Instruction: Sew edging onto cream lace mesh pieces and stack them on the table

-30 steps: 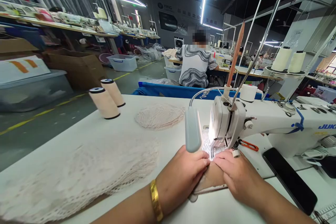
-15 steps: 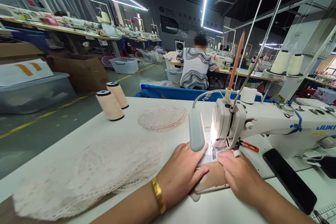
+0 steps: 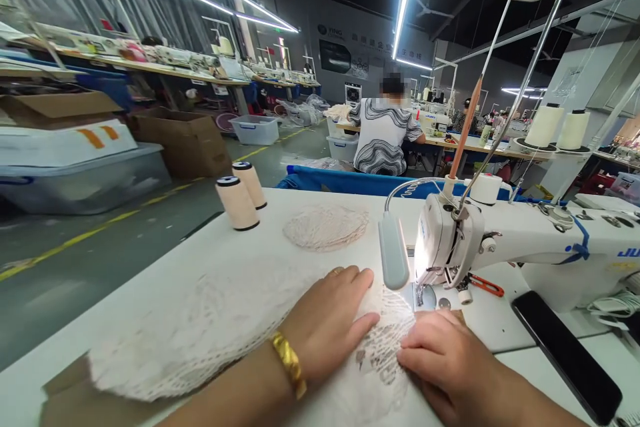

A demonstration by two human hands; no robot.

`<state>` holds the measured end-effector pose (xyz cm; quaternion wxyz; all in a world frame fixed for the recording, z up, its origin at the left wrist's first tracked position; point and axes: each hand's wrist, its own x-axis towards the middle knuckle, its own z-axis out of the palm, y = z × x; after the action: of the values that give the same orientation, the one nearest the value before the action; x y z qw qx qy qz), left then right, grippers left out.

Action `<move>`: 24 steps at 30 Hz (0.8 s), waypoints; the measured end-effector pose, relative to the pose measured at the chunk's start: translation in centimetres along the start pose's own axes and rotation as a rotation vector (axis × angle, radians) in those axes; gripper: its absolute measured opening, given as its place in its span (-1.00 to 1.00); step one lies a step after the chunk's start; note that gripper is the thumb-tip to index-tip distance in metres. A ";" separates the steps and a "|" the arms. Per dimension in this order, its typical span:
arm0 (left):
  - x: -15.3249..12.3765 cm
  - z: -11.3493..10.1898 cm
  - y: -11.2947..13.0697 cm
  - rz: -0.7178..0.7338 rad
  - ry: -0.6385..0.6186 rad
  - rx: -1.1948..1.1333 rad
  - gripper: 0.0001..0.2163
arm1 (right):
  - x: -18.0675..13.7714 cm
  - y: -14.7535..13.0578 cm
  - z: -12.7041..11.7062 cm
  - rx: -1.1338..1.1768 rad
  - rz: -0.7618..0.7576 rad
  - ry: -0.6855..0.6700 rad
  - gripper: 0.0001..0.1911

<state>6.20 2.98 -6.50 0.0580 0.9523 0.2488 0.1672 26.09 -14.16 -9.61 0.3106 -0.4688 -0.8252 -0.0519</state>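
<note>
My left hand (image 3: 330, 317) lies flat with fingers stretched out on a pale lace mesh piece (image 3: 385, 340) in front of the white sewing machine (image 3: 500, 247). A gold bangle circles that wrist. My right hand (image 3: 445, 360) rests on the same lace, fingers curled down and pressing it against the table. The lace lies just short of the lit needle area (image 3: 425, 287). A larger heap of the same lace (image 3: 200, 320) spreads to the left under my left forearm.
Two cream thread spools (image 3: 243, 197) and a small round lace stack (image 3: 327, 227) stand further back on the white table (image 3: 165, 260). A black phone (image 3: 565, 353) lies at the right. Red snips (image 3: 487, 287) sit by the machine. A person sits ahead at another table.
Both hands have drawn back from the needle toward me. A brown piece lay under the presser foot before; now lace mesh lies under my hands. The view has shifted slightly left.
</note>
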 end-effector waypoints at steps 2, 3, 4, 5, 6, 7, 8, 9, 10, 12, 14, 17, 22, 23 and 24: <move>0.1 0.2 -0.4 -0.032 -0.037 0.006 -0.84 | -0.6 0.1 0.6 -0.034 -0.056 0.035 -0.82; 0.1 0.3 -0.4 -0.029 -0.041 0.002 -0.84 | -0.9 0.1 0.9 -0.054 -0.090 0.042 -0.87; 0.0 0.4 -0.3 -0.016 -0.035 -0.004 -0.87 | -1.1 0.2 1.1 -0.074 -0.119 0.040 -0.86; -0.1 0.6 -0.1 0.003 -0.020 -0.011 -0.89 | -1.3 0.2 1.2 -0.091 -0.141 0.022 -0.80; -0.1 0.8 0.0 0.026 0.003 -0.020 -0.92 | -1.5 0.2 1.2 -0.100 -0.160 -0.007 -0.75; -0.2 0.9 0.3 0.052 0.033 -0.032 -0.93 | -1.7 0.1 1.1 -0.096 -0.179 -0.042 -0.71; -0.2 1.1 0.5 0.081 0.065 -0.049 -0.95 | -1.8 0.1 0.9 -0.078 -0.192 -0.088 -0.70; -0.2 1.3 0.7 0.108 0.091 -0.070 -0.96 | -1.9 0.0 0.8 -0.044 -0.199 -0.135 -0.72; -0.2 1.4 0.9 0.134 0.108 -0.094 -0.97 | -2.0 -0.1 0.6 -0.003 -0.198 -0.181 -0.77; -0.2 1.8 1.4 0.182 0.112 -0.139 -0.92 | -2.1 -0.3 0.4 0.089 -0.193 -0.246 -0.88; -0.3 2.1 1.9 0.228 0.093 -0.173 -0.83 | -2.0 -0.4 0.3 0.181 -0.178 -0.249 -0.95; -0.5 2.2 2.5 0.270 0.108 -0.209 -0.78 | -1.7 -0.5 -0.2 0.281 -0.045 -0.038 -0.95; -0.9 2.2 3.2 0.315 0.277 -0.224 -0.76 | -1.1 -0.4 -1.4 0.132 0.488 0.029 -0.57; -1.0 2.2 3.4 0.327 0.300 -0.223 -0.77 | -1.0 -0.3 -1.5 0.123 0.546 0.008 -0.54; -1.1 2.3 3.6 0.335 0.324 -0.222 -0.77 | -1.0 -0.2 -1.4 0.132 0.580 -0.006 -0.57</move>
<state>7.73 -0.80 -8.28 0.0933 0.9288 0.0739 0.3510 26.92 -15.51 -8.99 0.3397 -0.6642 -0.6592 0.0941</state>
